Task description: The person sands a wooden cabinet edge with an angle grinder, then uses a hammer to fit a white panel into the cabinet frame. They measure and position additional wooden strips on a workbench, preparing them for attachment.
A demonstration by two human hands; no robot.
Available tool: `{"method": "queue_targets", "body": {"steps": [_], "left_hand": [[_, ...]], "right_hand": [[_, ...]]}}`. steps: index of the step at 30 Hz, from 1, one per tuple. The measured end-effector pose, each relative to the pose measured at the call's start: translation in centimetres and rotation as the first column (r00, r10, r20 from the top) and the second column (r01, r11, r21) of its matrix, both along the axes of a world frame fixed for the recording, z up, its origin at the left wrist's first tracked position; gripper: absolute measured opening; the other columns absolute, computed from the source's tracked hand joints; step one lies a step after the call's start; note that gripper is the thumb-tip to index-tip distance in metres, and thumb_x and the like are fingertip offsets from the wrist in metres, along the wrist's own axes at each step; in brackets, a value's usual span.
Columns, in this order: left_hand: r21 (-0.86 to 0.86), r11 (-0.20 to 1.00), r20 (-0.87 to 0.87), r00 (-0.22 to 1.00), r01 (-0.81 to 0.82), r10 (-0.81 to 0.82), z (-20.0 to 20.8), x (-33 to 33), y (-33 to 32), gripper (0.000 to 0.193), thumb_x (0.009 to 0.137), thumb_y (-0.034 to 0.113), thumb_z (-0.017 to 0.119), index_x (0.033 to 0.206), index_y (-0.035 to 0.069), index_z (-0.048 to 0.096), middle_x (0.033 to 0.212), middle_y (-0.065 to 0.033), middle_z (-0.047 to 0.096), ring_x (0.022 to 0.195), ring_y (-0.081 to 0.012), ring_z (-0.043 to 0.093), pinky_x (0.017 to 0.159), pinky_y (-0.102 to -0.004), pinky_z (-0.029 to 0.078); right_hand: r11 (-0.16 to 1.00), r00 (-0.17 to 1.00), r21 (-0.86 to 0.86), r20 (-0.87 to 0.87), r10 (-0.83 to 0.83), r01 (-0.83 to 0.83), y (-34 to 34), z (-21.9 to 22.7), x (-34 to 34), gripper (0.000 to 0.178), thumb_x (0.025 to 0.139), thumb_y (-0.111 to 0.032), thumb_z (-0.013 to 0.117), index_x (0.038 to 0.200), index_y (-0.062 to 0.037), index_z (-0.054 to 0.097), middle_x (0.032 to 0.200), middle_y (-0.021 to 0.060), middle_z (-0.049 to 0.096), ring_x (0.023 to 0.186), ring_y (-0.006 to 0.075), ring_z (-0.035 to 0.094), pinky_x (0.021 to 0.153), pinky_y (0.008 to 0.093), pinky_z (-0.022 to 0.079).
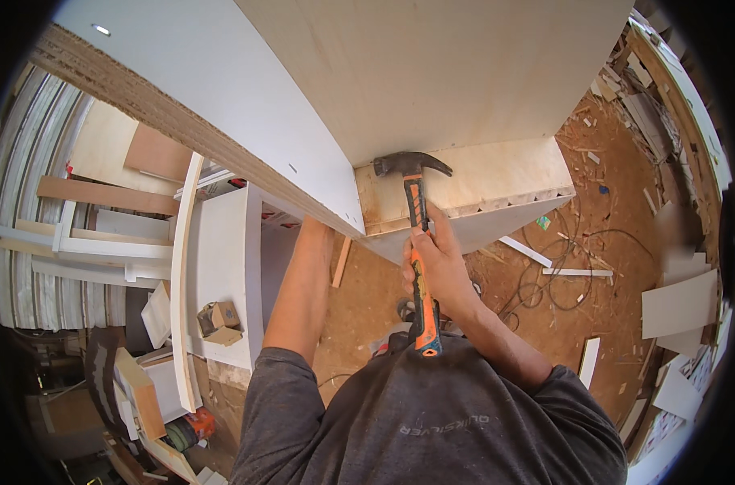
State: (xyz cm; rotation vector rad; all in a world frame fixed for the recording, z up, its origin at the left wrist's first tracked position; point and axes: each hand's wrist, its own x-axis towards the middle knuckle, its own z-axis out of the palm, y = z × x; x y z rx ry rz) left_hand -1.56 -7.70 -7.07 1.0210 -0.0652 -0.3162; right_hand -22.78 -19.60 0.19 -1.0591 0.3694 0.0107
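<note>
My right hand (439, 267) is wrapped round the black and orange handle of a claw hammer (416, 202). The hammer's dark head lies over the pale inner ledge of a wooden cabinet (473, 174), its claw turned right and its striking face left. A tall white side panel (246, 97) with a raw layered edge meets this ledge at the left. My left forearm (297, 283) reaches up to the panel's lower edge, and my left hand is hidden behind it. What that hand touches cannot be seen.
Another white cabinet (222, 259) stands at the left, with a torn small cardboard box (219, 322) on it. A long pale wooden strip (181, 283) leans there. White offcuts (591, 360) and a dark cable (533, 295) lie on the brown, chip-strewn floor (582, 226) at the right.
</note>
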Motion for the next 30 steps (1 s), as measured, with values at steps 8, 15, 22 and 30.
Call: {"method": "queue_targets", "body": {"steps": [8, 15, 22, 30], "left_hand": [[0.002, 1.000, 0.001, 1.000, 0.013, -0.013, -0.1, -0.1, 0.1, 0.023, 0.097, 0.035, 0.053, 0.101, 0.013, 0.057, 0.092, -0.0016, 0.059, 0.088, -0.0132, 0.057, 0.071, -0.0285, 0.051], [0.000, 1.000, -0.006, 1.000, 0.023, -0.023, -0.4, -0.2, 0.2, 0.022, 0.097, 0.035, 0.053, 0.100, 0.013, 0.057, 0.091, -0.0013, 0.059, 0.086, -0.0129, 0.057, 0.069, -0.0282, 0.050], [-0.008, 0.999, 0.001, 0.999, 0.041, -0.041, -0.4, -0.1, -0.3, 0.021, 0.097, 0.034, 0.053, 0.098, 0.014, 0.057, 0.090, -0.0010, 0.058, 0.084, -0.0126, 0.056, 0.068, -0.0279, 0.050], [-0.010, 0.998, 0.000, 0.998, 0.055, -0.055, -1.0, -0.2, 0.1, 0.019, 0.097, 0.034, 0.053, 0.096, 0.015, 0.057, 0.088, -0.0007, 0.057, 0.082, -0.0123, 0.056, 0.067, -0.0275, 0.050]], "right_hand": [[1.000, 0.999, 0.006, 0.044, -0.008, 0.008, -0.3, -0.6, -0.3, 0.056, 0.099, -0.012, 0.040, 0.150, -0.0098, 0.016, 0.075, 0.0058, 0.048, 0.053, 0.0130, 0.051, 0.047, 0.0307, 0.047], [0.996, 0.996, -0.023, 0.000, 0.089, -0.089, 0.7, -0.2, -0.6, 0.053, 0.101, -0.012, 0.037, 0.151, -0.0159, 0.018, 0.076, 0.0052, 0.049, 0.052, 0.0121, 0.050, 0.046, 0.0298, 0.046], [0.999, 1.000, -0.025, 0.022, 0.021, -0.020, 2.0, -0.5, -0.1, 0.050, 0.102, -0.012, 0.037, 0.149, -0.0166, 0.021, 0.076, 0.0058, 0.050, 0.054, 0.0122, 0.051, 0.046, 0.0300, 0.046], [0.989, 0.992, 0.092, 0.026, -0.122, 0.119, 2.1, -0.8, -2.3, 0.051, 0.101, -0.012, 0.036, 0.150, -0.0144, 0.019, 0.076, 0.0060, 0.050, 0.053, 0.0128, 0.050, 0.046, 0.0299, 0.045]]}}
